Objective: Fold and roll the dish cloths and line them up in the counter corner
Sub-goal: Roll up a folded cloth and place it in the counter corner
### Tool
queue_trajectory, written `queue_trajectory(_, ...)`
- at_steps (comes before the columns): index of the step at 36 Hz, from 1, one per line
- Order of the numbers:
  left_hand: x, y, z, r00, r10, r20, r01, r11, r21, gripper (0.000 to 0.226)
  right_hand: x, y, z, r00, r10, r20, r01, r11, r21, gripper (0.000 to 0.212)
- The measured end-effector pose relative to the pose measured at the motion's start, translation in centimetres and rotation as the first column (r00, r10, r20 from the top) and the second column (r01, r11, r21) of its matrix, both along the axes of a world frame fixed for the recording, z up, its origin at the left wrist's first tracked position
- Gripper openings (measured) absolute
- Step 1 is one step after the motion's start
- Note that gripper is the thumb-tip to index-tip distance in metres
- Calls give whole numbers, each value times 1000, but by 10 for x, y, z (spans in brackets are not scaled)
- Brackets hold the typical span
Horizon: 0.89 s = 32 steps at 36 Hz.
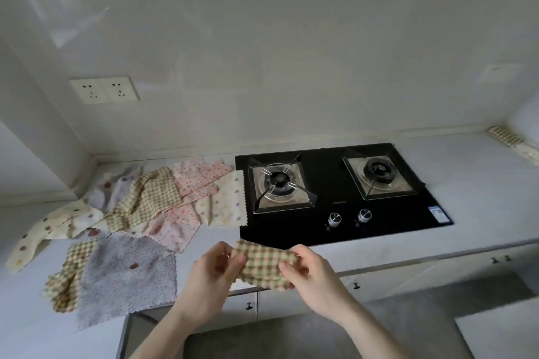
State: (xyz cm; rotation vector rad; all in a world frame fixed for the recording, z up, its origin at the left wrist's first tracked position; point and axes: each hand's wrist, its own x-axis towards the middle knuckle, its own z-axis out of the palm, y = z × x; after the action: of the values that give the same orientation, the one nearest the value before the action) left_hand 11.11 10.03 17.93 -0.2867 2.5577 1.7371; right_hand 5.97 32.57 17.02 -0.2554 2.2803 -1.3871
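We hold a green checked cloth (264,267) in the air just in front of the stove (335,192), off the counter (472,183), probably so we can fold it freely. Our left hand (214,274) pinches its left edge between thumb and curled fingers; our right hand (309,277) curls round its right end, so the cloth is stretched between them, likely to square it up for the next fold. Left of the stove lies the pile of loose cloths (140,213), spread flat and overlapping, still to be done. Far right of the stove, in the counter corner, a rolled checked cloth (506,135) sits against the wall with a pale roll (528,153) just beside it, starting the line.
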Motion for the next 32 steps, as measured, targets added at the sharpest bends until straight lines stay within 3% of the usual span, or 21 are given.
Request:
queue_trajectory(8,-62,76,22,974,-226,-4,226,974,19,11,-16,85,30,973,-219,-68,222,975,32,14)
queue_trajectory(16,-108,199,47,937,-343,-73,339,939,-61,11,-35,204,36,925,-365,-101,367,930,4,17)
queue_trajectory(25,-152,373,47,900,-434,-23,429,896,-114,14,-54,389,30,882,-462,-92,468,882,51,23)
queue_trajectory(32,-179,462,41,923,-384,38,384,906,-176,21,-86,477,29,875,-482,-41,483,874,46,9)
